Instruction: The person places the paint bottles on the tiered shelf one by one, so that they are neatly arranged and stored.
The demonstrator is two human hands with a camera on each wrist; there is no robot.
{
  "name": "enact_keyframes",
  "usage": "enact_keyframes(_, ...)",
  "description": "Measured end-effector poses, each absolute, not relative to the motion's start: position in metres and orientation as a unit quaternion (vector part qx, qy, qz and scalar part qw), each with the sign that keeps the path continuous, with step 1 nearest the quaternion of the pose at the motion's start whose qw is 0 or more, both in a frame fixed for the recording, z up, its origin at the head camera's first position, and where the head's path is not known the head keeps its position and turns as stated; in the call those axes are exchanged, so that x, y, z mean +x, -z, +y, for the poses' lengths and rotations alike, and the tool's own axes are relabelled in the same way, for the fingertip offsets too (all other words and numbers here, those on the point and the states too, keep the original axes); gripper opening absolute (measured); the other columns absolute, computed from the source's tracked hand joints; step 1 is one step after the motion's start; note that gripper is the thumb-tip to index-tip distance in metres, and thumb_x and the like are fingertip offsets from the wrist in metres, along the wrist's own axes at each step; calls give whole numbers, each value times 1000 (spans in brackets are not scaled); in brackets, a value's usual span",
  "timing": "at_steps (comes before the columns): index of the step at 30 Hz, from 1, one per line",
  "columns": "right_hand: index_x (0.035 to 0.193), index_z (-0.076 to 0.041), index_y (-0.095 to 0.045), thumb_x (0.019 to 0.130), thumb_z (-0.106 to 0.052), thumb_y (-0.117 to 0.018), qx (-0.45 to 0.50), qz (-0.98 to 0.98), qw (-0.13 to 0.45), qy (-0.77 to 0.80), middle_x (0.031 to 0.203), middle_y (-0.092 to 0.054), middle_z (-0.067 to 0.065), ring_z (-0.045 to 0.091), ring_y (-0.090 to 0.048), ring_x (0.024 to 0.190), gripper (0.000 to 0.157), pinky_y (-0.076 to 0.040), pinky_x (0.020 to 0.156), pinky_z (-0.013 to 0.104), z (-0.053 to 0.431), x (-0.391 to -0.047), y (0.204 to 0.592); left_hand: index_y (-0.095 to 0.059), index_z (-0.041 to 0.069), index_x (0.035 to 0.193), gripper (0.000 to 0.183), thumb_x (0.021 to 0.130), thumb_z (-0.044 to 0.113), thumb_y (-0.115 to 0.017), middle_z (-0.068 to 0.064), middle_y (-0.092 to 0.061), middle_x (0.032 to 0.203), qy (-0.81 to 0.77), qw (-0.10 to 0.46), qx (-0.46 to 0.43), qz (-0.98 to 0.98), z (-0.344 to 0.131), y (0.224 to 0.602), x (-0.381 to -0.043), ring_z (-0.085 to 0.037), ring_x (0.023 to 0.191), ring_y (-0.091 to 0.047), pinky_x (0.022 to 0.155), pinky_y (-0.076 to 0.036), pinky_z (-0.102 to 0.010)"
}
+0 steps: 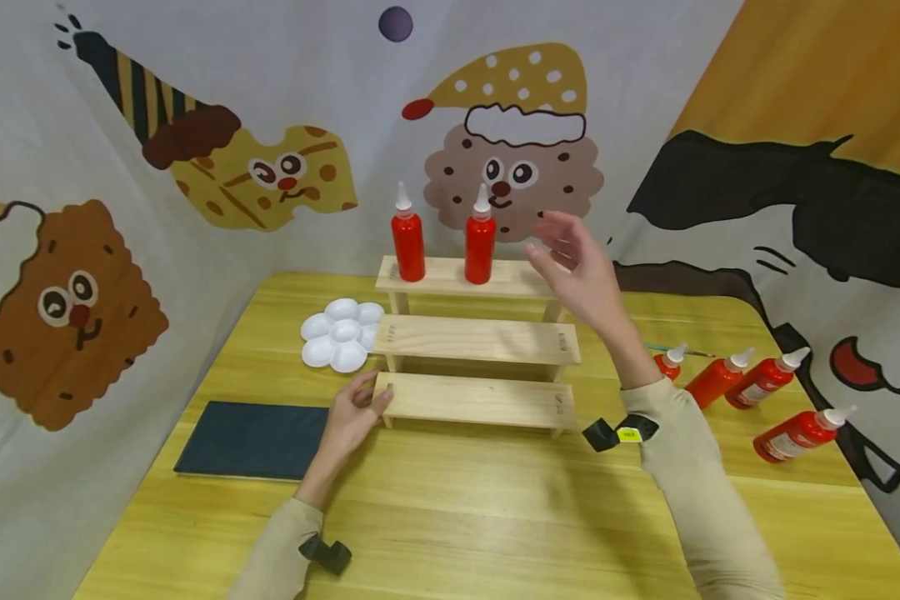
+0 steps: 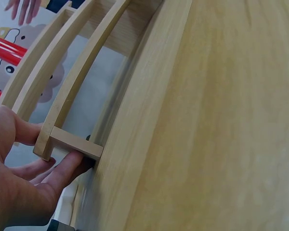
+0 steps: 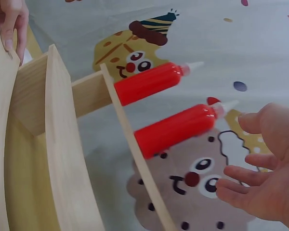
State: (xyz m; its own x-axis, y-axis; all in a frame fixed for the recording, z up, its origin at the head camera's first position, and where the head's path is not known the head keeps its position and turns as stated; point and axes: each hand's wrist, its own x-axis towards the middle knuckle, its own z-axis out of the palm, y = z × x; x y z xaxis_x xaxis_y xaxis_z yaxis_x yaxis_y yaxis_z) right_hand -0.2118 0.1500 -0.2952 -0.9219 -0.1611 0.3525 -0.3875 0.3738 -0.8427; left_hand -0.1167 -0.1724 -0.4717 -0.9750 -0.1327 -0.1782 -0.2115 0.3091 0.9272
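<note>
My left hand (image 1: 354, 415) holds the wooden stand (image 1: 476, 337); my right hand (image 1: 581, 275) is up by the top step.
Closest to me, my left thumb sits on the bottom step's left end, with fingers bent around its leg. Off to the right are four red squeeze bottles (image 1: 761, 383) with white tips. Farther back, my right hand has nothing in it; its fingers are apart and softly bent, just beside two red bottles (image 1: 408, 247) but not touching them. Those two stand up on the top step. I think I'm putting bottles on the stand, so the next move calls for reaching right, wrapping my fingers around another one and lifting it without bumping these.
</note>
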Motion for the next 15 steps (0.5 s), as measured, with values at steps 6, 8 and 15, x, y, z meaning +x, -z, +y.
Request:
enact_keyframes(6,149,-9,-47,100,-16,-66,166,-827,145,-517,143,-57,14,30,-52,136,53,-41,116,47,174,-196,289,-51,9,149,56,98,23,-69,-32,-59,137,-579,38,-110,807,-172,473,-115,-43,121,-64,82,-62,-38)
enact_keyframes(8,149,-10,-47,100,-16,-66,155,-833,153,-509,144,-58,13,29,-53,136,53,-42,115,45,181,-191,287,-51,9,149,56,98,23,-69,-32,-59,136,-580,37,-111,806,-172,473,-115,-43,121,-64,81,-62,-37)
enact_keyframes(15,148,-15,-49,100,-19,-66,134,-838,189,-494,145,-58,13,18,-57,132,52,-45,112,29,207,-178,285,-50,11,150,57,98,26,-69,-30,-59,139,-583,41,-110,804,-174,474,-119,-42,125,-61,83,-61,-35)
